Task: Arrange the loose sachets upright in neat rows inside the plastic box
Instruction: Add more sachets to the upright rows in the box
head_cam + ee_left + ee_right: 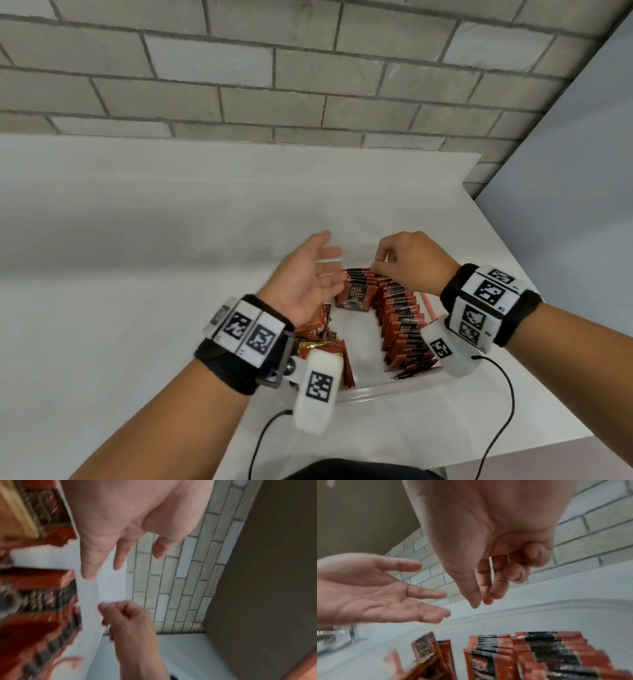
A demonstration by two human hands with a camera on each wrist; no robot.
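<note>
A clear plastic box (376, 390) sits on the white counter. A long row of red-and-black sachets (404, 329) stands upright along its right side. A shorter upright row (356, 294) stands at the far end. Loose sachets (318, 329) lie jumbled at the left under my left wrist. My left hand (329, 270) hovers over the box's far left, palm facing right, fingers straight, holding nothing. My right hand (380, 260) is just above the far end of the rows (547, 649), fingers loosely curled and empty (481, 599).
The box stands near the counter's right edge (534, 274), with a grey wall panel (565, 205) beyond it. A brick wall (274, 85) rises behind the counter. Cables (507, 404) hang from both wrist devices at the counter's front edge.
</note>
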